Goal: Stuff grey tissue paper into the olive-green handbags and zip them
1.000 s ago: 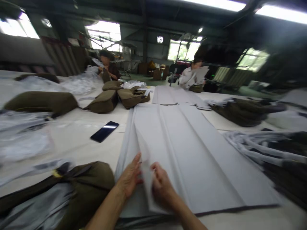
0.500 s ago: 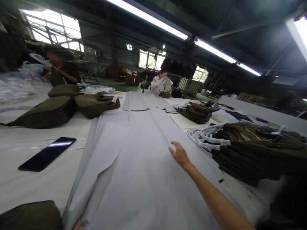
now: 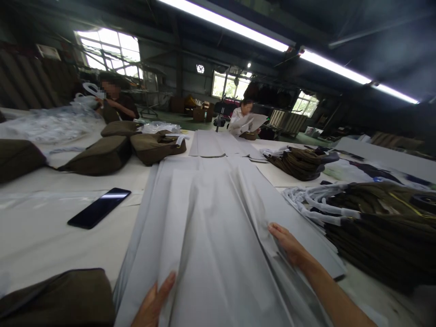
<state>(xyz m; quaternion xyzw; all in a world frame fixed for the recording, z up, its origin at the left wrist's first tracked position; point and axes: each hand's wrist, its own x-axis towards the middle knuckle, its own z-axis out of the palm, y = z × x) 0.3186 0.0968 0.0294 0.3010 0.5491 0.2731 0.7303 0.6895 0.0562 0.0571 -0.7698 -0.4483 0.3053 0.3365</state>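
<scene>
A stack of large pale grey paper sheets point(image 3: 218, 236) covers the middle of the table in front of me. The top sheet is lifted along both long sides and bends into a trough. My left hand point(image 3: 153, 299) grips its left edge low in the view, thumb on top, the other fingers partly hidden. On the right, my right hand point(image 3: 288, 243) pinches the raised right edge between thumb and fingers. More sheets of the stack lie flat beneath and stick out on both sides.
Left of the paper lie a black phone point(image 3: 99, 208) and olive bags point(image 3: 98, 154). At right are a pile of olive bags point(image 3: 381, 231) with white-wrapped handles and a smaller pile point(image 3: 296, 161). Two people point(image 3: 245, 120) work across the table. Clear plastic bags point(image 3: 54, 125) lie at far left.
My left hand has come up into view with the sheet's left edge. My right hand has moved right and nearer, now raising the right edge. The view has turned left.
</scene>
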